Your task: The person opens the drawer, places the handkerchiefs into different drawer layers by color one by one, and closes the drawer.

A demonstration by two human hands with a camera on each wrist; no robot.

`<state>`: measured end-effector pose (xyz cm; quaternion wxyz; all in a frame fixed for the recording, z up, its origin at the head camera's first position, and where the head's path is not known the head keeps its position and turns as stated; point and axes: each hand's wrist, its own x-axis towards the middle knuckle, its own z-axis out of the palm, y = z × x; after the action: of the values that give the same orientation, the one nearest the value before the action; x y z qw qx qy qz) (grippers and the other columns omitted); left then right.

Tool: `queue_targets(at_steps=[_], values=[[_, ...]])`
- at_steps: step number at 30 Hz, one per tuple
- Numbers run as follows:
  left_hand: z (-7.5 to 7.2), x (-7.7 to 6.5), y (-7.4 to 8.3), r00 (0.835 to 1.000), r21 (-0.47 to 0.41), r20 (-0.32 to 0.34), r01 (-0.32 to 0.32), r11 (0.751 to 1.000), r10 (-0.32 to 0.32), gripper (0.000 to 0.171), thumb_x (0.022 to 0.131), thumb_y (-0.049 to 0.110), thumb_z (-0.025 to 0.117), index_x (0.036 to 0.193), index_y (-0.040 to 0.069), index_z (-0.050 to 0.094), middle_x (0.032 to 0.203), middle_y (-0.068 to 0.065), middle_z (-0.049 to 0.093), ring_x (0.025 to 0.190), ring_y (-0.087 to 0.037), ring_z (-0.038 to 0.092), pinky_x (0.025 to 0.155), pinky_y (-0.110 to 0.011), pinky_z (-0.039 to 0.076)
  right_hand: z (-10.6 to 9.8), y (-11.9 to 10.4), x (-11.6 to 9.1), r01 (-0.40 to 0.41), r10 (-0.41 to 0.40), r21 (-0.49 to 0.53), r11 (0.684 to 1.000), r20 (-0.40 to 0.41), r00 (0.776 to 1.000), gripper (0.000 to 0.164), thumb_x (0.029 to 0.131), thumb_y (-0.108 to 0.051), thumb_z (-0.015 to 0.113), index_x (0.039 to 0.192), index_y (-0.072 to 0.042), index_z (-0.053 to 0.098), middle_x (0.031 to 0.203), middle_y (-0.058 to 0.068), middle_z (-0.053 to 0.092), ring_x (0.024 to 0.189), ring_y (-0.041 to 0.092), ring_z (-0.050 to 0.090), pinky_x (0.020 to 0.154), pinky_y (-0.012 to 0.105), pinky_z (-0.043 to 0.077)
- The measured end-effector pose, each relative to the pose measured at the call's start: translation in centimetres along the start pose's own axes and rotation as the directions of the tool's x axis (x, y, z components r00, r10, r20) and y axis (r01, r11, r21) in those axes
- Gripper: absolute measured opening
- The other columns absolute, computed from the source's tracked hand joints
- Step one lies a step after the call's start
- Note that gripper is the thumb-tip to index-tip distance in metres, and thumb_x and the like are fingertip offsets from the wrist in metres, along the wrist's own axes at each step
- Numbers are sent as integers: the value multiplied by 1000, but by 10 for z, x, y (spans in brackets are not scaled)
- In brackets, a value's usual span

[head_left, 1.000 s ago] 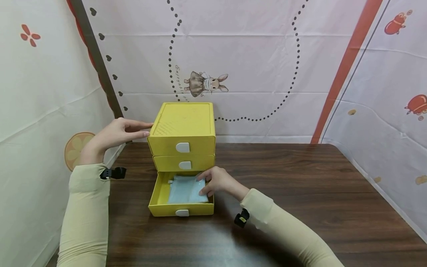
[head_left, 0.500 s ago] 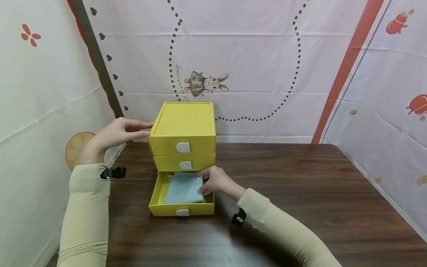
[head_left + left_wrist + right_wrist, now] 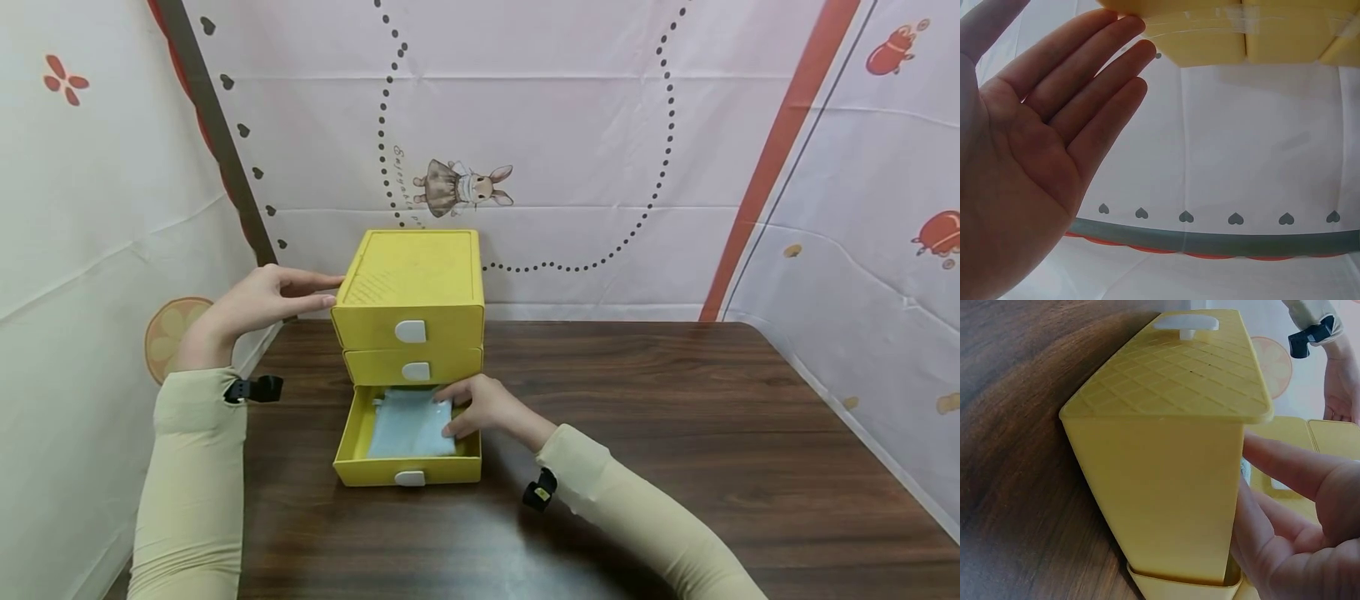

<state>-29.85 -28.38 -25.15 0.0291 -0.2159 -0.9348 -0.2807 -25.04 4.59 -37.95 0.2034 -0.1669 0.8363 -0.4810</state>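
A yellow three-drawer box (image 3: 420, 267) stands on the table, its lowest drawer (image 3: 360, 433) pulled out. Inside that drawer lies a flat pale blue pouch (image 3: 408, 425) with a small white tab at its upper left corner. My right hand (image 3: 483, 408) reaches over the drawer's right side and holds the pouch's right edge between thumb and fingers. The drawer wall hides those fingertips in the right wrist view. At the box's upper left edge, my left hand (image 3: 258, 304) touches with nearly straight fingers; its palm shows in the left wrist view.
The two upper drawers (image 3: 408, 367) are closed, each with a white handle. Dark wood table (image 3: 637, 433) extends to the right and in front. A printed cloth (image 3: 570, 150) hangs close behind the box, and more cloth lines both sides.
The pouch has shifted a little left inside the drawer, with my right hand moving slightly left too. My left hand and the box have stayed in place.
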Motion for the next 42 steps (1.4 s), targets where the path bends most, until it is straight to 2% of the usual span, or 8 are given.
queue_targets(at_steps=[7,11,18,29,36,42], values=[[-1,0,2,1000,-15,8,12,1000,-11,44,89,42,64,130,25,60,130,-5,60,116,-19,56,84,-31,48,-1,1,-1,39,-40,-95,995,-10,999,45,72,-12,83,115,-13,70,119,14,63,103,23,64,69,29,56],[0,0,1,1000,-17,8,11,1000,-11,44,89,41,64,130,25,60,130,-5,60,115,-19,56,83,-31,48,-1,0,-1,57,-62,-160,986,-27,998,44,72,-15,83,114,-14,71,116,8,67,109,22,61,74,29,55],[0,0,0,1000,-13,7,8,1000,-7,44,89,41,64,130,25,60,129,-4,61,114,-17,56,80,-26,48,2,-1,0,52,-68,-232,971,-61,996,42,72,-16,84,112,-12,72,110,5,70,108,24,62,77,30,53],[0,-1,3,1000,-21,9,4,1000,-3,44,90,41,63,130,24,60,129,-5,61,114,-19,57,81,-29,49,3,-4,-2,25,-52,-267,963,-95,994,42,72,-16,84,111,-11,72,107,6,71,97,20,64,73,28,53],[-1,-1,4,1000,-19,10,4,1000,-3,44,89,41,64,130,24,60,129,-4,61,114,-19,57,81,-28,49,-1,-6,-5,5,-38,-284,959,-113,993,46,70,-16,85,112,-7,71,109,10,70,106,24,63,82,34,53],[0,-1,4,1000,-21,11,6,1000,-6,44,90,42,63,130,24,60,130,-5,60,114,-19,57,82,-30,48,-3,-9,-10,-8,-36,-308,951,-138,990,46,71,-13,83,114,-4,69,110,12,70,107,25,63,87,38,51]])
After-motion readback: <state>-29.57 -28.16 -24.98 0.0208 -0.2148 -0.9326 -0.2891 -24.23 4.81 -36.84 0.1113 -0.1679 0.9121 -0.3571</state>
